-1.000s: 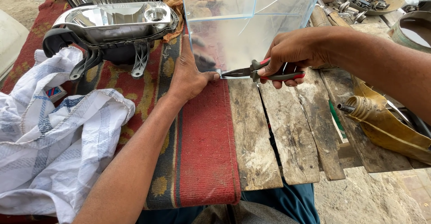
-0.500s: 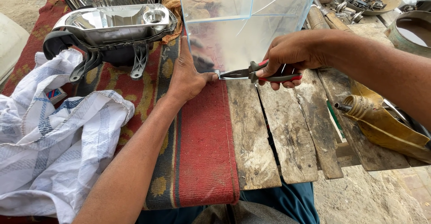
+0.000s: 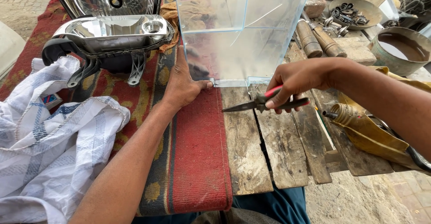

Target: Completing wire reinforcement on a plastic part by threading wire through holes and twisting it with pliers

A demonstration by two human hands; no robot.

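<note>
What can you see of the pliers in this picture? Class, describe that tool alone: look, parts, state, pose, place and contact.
The pliers are slim and long-nosed, with dark metal tapering to a point and handles sleeved in red and black. They lie almost level, tip pointing toward the left hand, hanging in the air above the worn wooden planks. The right hand grips the handles, fingers wrapped round them. The tip looks closed and empty, and stops short of the clear glass box beyond it.
</note>
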